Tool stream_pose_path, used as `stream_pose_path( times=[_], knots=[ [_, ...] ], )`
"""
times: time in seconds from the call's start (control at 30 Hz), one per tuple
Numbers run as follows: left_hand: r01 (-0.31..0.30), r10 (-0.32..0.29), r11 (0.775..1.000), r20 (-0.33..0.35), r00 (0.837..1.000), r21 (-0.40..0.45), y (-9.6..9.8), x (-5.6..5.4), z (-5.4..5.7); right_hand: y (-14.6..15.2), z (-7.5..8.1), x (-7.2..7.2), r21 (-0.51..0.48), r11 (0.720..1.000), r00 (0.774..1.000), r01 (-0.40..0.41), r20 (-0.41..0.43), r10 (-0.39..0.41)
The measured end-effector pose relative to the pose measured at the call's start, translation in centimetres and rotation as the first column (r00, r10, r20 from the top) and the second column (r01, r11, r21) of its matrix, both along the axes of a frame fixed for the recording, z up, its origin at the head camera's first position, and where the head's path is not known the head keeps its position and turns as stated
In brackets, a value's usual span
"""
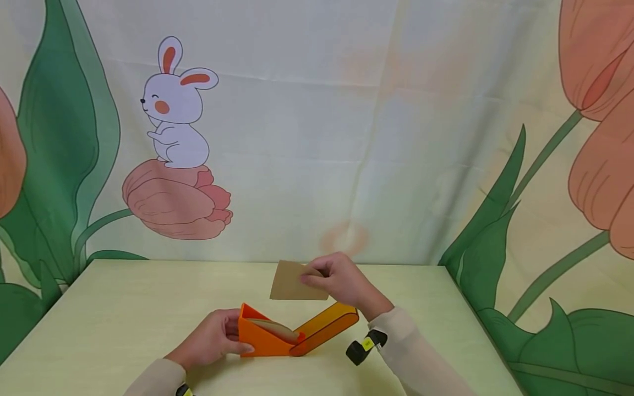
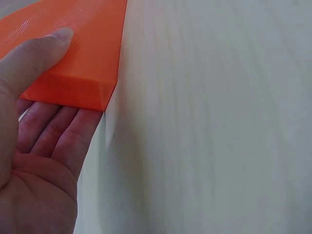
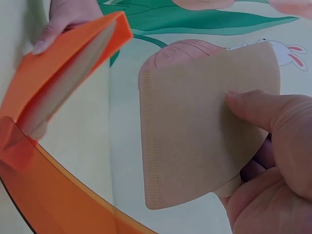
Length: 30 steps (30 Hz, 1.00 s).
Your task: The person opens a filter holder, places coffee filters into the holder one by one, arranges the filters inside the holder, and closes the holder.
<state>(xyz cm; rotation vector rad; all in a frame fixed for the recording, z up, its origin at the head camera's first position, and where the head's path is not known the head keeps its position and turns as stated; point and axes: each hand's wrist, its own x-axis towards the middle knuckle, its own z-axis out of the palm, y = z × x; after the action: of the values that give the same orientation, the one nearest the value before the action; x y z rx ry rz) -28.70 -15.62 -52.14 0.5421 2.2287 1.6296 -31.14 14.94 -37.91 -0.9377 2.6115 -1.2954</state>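
My left hand (image 1: 213, 336) grips the closed end of an orange filter holder (image 1: 262, 343) standing on the table. In the left wrist view, its thumb lies on one face of the holder (image 2: 92, 53) and the fingers reach round the other side. Inside the holder sits a stack of paper coffee filters (image 1: 273, 329). The holder's translucent orange lid (image 1: 328, 329) is swung out to the right. Above it, my right hand (image 1: 342, 279) pinches a brown paper coffee filter (image 1: 288, 283) between thumb and fingers; its crimped edge shows in the right wrist view, apart from the holder.
The pale table (image 1: 134, 297) stretches out on both sides of the holder. Behind it hangs a cloth backdrop (image 1: 297, 137) printed with a rabbit and tulips. A black and yellow wrist strap (image 1: 366, 346) sits on the right sleeve, close to the lid.
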Motion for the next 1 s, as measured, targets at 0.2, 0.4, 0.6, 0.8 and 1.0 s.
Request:
stream_pose_path(
  times=[0.2, 0.4, 0.6, 0.8, 1.0],
  knots=[
    [0.001, -0.001, 1.0, -0.005, 1.0, -0.001, 0.0, 0.1, 0.0, -0.9, -1.2, 0.3, 0.017, 1.0, 1.0, -0.021, 0.021, 0.021],
    [0.014, -0.014, 1.0, -0.013, 1.0, 0.003, -0.1, 0.0, -0.1, -1.6, -2.1, 0.5, 0.024, 0.999, 0.999, -0.034, 0.042, 0.033],
    [0.023, -0.023, 1.0, -0.017, 1.0, 0.0, -0.2, -0.1, -0.1, -2.2, -2.4, 0.9, 0.03, 0.999, 0.997, -0.038, 0.075, 0.036],
    [0.023, -0.022, 1.0, -0.012, 1.0, 0.008, -0.1, -0.1, -0.1, -2.7, -3.1, 1.1, 0.037, 0.998, 0.995, -0.043, 0.094, 0.04],
    [0.02, -0.02, 1.0, -0.019, 1.0, 0.008, -0.2, 0.0, -0.2, -3.1, -3.8, 1.1, 0.052, 0.995, 0.994, -0.08, 0.076, 0.076]
  ],
)
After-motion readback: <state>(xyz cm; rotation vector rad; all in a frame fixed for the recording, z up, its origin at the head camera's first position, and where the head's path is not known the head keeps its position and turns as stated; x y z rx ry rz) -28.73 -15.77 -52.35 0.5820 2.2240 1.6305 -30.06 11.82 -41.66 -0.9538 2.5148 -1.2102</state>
